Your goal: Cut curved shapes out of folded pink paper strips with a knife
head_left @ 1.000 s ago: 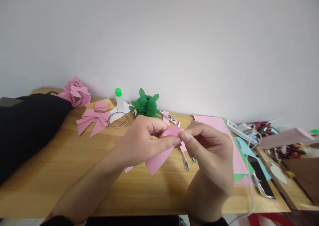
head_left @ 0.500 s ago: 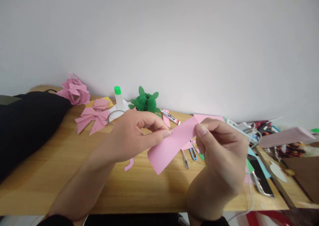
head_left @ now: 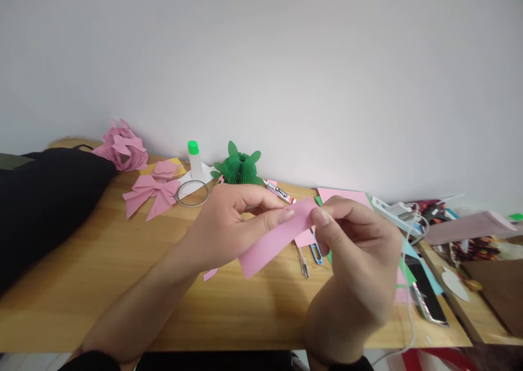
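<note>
A strip of pink paper [head_left: 269, 247] is held in the air above the wooden table, slanting from lower left to upper right. My left hand [head_left: 241, 224] pinches its upper edge between thumb and fingers. At the right end, the thumb and forefinger of my right hand [head_left: 351, 235] grip the same strip. Beyond the hands lie a glue tube [head_left: 280, 192] and a green folded-paper figure [head_left: 240, 166]. Below the strip's right end are a blue-handled tool [head_left: 316, 251] and a pen [head_left: 303, 265], both partly covered. A pink paper scrap [head_left: 210, 274] shows under my left wrist.
At the left lies a black bag [head_left: 53, 202]. Near the wall are a pink paper bow [head_left: 152, 194], a pink paper figure [head_left: 125, 146], a tape ring [head_left: 193, 193] and a green-capped glue stick [head_left: 195, 158]. A power strip [head_left: 396, 213], white cable and phone [head_left: 429, 292] occupy the right.
Both hands have drawn slightly closer together, with the left thumb further along the strip. The paper is tilted more, so less of its face shows.
</note>
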{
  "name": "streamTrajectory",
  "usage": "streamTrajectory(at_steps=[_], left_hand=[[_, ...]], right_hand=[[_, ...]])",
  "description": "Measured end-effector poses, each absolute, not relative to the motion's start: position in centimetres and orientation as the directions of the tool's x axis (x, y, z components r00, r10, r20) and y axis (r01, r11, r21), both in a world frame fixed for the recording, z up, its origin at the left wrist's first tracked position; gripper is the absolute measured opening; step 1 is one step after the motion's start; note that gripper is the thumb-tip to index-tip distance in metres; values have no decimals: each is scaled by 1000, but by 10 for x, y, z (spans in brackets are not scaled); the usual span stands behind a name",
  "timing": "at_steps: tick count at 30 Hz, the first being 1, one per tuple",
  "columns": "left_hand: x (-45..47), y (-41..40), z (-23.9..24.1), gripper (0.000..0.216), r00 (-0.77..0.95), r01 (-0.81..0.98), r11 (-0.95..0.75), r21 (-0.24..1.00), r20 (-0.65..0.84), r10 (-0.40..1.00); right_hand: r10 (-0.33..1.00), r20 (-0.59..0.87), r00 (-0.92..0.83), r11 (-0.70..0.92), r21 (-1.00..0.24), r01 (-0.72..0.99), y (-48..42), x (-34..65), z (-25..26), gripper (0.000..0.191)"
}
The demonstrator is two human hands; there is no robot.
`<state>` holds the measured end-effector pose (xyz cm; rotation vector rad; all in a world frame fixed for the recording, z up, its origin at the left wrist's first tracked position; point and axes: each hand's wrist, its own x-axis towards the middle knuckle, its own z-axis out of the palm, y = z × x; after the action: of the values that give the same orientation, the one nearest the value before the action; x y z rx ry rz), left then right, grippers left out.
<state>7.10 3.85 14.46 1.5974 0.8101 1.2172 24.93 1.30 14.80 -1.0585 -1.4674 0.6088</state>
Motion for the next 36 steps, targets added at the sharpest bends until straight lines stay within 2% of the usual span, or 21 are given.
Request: streamTrajectory(at_steps=[6,11,14,19,25,32,36], left_hand=[[71,36,146,17,234,-16,-349,937,342,910],[67,37,151,16,348,42,-304,952,271,897],[70,37,150,15,377,43,-317,947,278,883],[74,35,149,28,339,77,-351,933,306,890],[68,36,149,37,424,26,-365,931,321,847],[64,37,146,32,446,31,-382,924,329,832],[71,37,148,25,415,-48,-291,956,284,864]], right_hand=[[863,499,78,464,-845,265,14,248,146,17],[860,510,20,484,-827,286,13,249,148,19],[862,506,-36,494,-821,286,12,246,150,18],[862,501,-76,501,-821,273,12,242,152,19],[864,499,-69,498,-826,264,13,245,151,18],[865,495,-84,499,-831,245,15,249,150,17],[861,507,-43,500,-829,251,14,248,149,17]])
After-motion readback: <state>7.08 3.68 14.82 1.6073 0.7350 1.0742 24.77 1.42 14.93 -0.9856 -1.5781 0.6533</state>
